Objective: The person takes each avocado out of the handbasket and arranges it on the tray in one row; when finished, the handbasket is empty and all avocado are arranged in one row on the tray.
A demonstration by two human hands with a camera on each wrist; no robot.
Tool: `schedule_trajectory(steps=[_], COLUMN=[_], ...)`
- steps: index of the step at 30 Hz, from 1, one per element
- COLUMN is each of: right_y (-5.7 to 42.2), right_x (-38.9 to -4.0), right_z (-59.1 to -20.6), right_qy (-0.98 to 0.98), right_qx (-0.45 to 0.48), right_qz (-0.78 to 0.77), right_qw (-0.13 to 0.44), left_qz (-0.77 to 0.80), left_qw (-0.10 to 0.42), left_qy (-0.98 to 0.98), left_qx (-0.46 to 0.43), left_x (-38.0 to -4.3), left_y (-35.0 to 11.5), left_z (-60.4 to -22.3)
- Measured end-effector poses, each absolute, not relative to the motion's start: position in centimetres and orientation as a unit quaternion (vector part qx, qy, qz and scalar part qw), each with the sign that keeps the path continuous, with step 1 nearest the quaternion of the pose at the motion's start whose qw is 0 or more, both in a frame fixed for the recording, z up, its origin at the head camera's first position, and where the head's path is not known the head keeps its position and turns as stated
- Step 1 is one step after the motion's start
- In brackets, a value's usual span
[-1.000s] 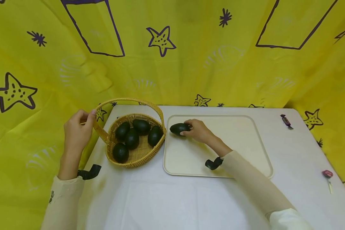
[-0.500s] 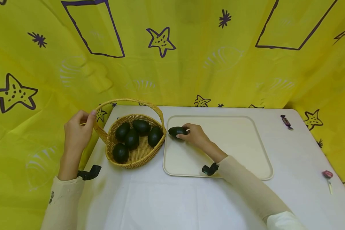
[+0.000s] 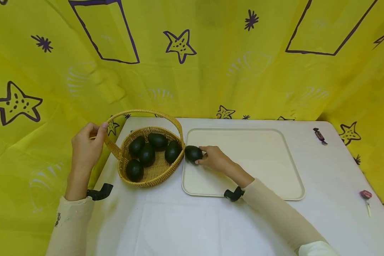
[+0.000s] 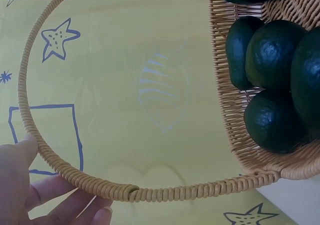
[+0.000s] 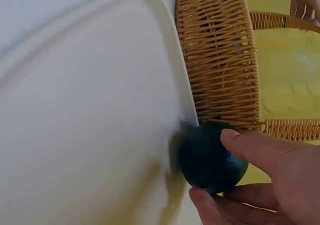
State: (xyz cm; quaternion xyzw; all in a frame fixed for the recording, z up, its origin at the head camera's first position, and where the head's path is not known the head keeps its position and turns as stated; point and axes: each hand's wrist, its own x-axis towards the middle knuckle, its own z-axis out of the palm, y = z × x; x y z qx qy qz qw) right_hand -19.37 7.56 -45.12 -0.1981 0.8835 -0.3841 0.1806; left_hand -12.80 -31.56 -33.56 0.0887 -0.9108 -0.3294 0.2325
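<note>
My left hand (image 3: 88, 144) grips the arched handle (image 4: 172, 192) of a wicker basket (image 3: 156, 179), thumb on one side and fingers beneath. Several dark green avocados (image 3: 146, 154) lie inside the basket. Between thumb and fingertips, my right hand (image 3: 216, 158) pinches another avocado (image 5: 212, 157) over the left end of a cream tray (image 3: 243, 160). That avocado is right beside the basket's outer wall, and its shadow falls on the tray in the right wrist view.
A wrapped candy (image 3: 319, 136) lies at the table's far right, and a lollipop (image 3: 366, 195) lies nearer on the right edge. A yellow patterned curtain (image 3: 211, 81) hangs behind the white-covered table (image 3: 185, 224). Tray and basket stand edge to edge.
My right hand has brought its avocado a little left and nearer to me along the tray's left side, turning it somewhat. My left hand and the basket stay put.
</note>
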Motion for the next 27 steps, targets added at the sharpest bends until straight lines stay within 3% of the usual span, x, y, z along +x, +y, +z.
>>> schedule_trajectory(steps=[27], right_y=[6.3], right_x=[-18.1], right_z=[-45.8], right_qy=[0.922], right_qx=[-0.171], right_qz=[-0.334], right_qw=[0.092], left_qz=[-0.330], left_qw=[0.230], left_qy=[-0.911], left_qx=[0.086], left_x=[-12.8], left_y=[-31.6], left_z=[-33.5])
